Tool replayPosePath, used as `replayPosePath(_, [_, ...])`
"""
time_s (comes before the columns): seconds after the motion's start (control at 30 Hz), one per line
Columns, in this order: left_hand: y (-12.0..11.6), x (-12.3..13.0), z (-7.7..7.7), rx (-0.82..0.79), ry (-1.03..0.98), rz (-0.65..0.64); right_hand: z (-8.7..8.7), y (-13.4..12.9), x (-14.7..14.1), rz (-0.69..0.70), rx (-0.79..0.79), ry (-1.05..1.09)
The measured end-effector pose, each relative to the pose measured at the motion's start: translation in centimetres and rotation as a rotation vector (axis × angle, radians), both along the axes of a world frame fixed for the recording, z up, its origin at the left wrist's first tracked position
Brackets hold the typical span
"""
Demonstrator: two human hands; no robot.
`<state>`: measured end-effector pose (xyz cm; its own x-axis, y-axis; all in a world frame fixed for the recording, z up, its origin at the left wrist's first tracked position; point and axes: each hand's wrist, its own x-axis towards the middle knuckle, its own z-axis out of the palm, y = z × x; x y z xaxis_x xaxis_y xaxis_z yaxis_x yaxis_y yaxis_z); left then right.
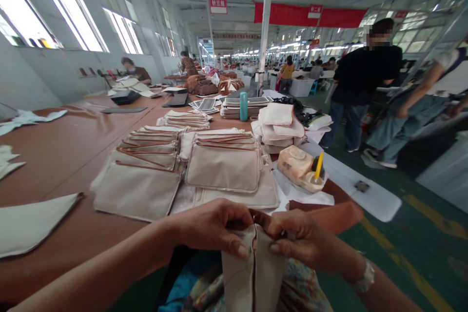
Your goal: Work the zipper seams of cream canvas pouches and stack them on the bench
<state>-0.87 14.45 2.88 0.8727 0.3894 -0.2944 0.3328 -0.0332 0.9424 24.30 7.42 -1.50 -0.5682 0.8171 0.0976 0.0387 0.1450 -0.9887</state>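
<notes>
A cream fabric pouch piece (237, 282) with a brown-edged seam or zipper down its middle hangs over my lap. My left hand (219, 226) pinches its upper left edge, thumb lying on the front near the seam. On the other side my right hand (298, 234) grips the upper right edge, with a brown strip (260, 217) between the two hands at the top. Just beyond lie stacked cream pouches with brown trim, one pile (223, 165) in front and another (139, 190) to the left.
A container with a yellow-handled tool (319, 165) stands right of the piles, near a folded cream stack (278, 122). Behind is a teal bottle (243, 106). A cream panel (32, 224) lies on the brown table (73, 156) at left. People stand in the aisle at right.
</notes>
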Motion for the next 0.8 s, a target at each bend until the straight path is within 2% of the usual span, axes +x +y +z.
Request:
replayPosePath(0.1, [-0.9, 1.2, -0.7, -0.085, -0.05, 0.006, -0.1, 0.0, 0.0, 0.022, -0.059, -0.026])
replayPosePath(0.2, [-1.4, 2.1, -0.3, -0.119, -0.088, 0.039, 0.6, -0.3, -0.4, -0.003, -0.057, -0.011])
replayPosePath(0.4, [-1.3, 2.3, 0.7, -0.079, -0.072, 0.041, 1.5, -0.6, -0.8, -0.048, -0.055, -0.012])
replayPosePath(0.6, [-1.5, 2.6, 0.3, -0.062, -0.082, 0.07, 1.0, -0.9, -0.9, -0.111, -0.057, -0.045])
replayPosePath(0.67, [-1.7, 2.8, 0.2, -0.032, -0.037, 0.105, 0.6, -1.0, -1.1, -0.132, -0.068, -0.042])
replayPosePath(0.8, [-2.3, 3.2, 0.5, 0.14, 0.038, 0.116, 0.0, -1.2, -1.8, -0.184, -0.132, -0.001])
